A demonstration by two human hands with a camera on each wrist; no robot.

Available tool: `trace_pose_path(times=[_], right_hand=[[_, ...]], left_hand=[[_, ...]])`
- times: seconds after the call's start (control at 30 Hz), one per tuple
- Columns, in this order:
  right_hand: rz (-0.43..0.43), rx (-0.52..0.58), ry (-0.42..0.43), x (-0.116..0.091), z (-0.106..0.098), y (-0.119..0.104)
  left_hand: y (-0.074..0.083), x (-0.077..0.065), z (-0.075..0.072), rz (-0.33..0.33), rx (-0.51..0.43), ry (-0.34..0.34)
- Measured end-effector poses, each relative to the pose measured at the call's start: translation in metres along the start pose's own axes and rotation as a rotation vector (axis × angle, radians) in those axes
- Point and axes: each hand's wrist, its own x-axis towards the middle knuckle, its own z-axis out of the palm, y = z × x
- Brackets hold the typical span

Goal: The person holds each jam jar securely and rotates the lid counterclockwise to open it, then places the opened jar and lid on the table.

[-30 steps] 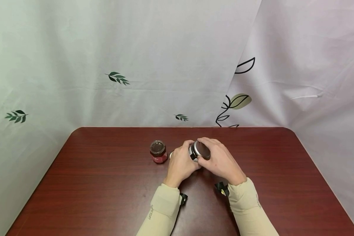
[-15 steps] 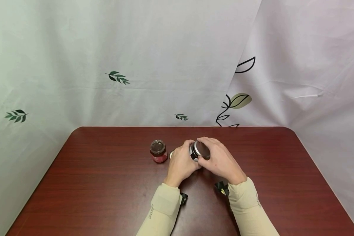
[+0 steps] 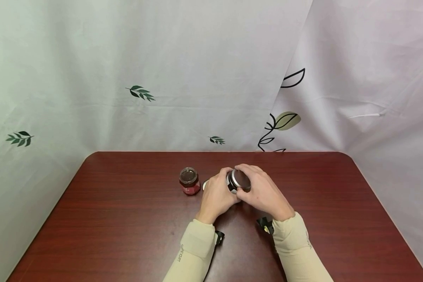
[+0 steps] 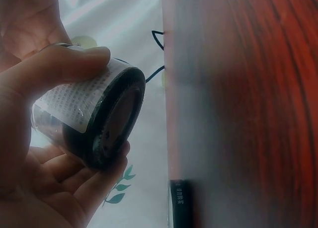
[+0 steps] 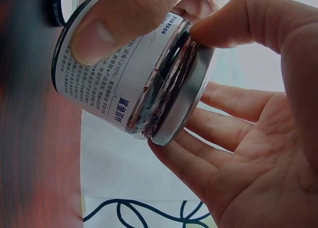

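Observation:
A glass jar (image 5: 109, 79) with dark contents and a white printed label is held tilted over the table. My left hand (image 3: 217, 196) grips it round its body, the thumb lying across the label, and its base (image 4: 119, 118) shows in the left wrist view. My right hand (image 3: 264, 192) grips the silver-edged lid (image 5: 186, 96) by the rim, thumb on one side and fingers on the other. Between lid and label runs the jar's dark, streaked neck (image 5: 166, 84). Whether the lid is loose I cannot tell.
Left of my hands stands a second jar (image 3: 189, 182) with a dark top and a red label. A white-edged item (image 3: 205, 185), mostly hidden, lies behind my left hand. The brown wooden table (image 3: 127, 219) ends at a pale leaf-patterned curtain (image 3: 176, 78).
Both hands keep their grip on the jar and lid. The lid seems to have shifted very slightly to the left; the second jar has not moved.

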Motion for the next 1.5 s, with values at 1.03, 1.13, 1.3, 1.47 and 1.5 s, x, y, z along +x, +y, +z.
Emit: trace_pose_path(times=[1.03, 1.13, 1.3, 1.47, 1.5], right_hand=[[0.004, 0.03, -0.013, 0.0, -0.0001, -0.0014], [0.002, 0.032, -0.011, 0.0, 0.0002, -0.0014], [0.0, 0.03, -0.01, 0.0, 0.0005, -0.0015], [0.005, 0.03, -0.01, 0.0, 0.0003, -0.0017], [0.007, 0.03, -0.01, 0.0, 0.0002, -0.0018]], left_hand=[[-0.0006, 0.0004, 0.0002, 0.008, -0.004, 0.001], [-0.0006, 0.0003, 0.0003, 0.009, -0.003, 0.002], [-0.0004, 0.0003, -0.0001, 0.012, -0.008, 0.0], [-0.0003, 0.0006, -0.0006, 0.013, -0.023, -0.007], [-0.0002, 0.0006, -0.0007, 0.014, -0.024, -0.008]])
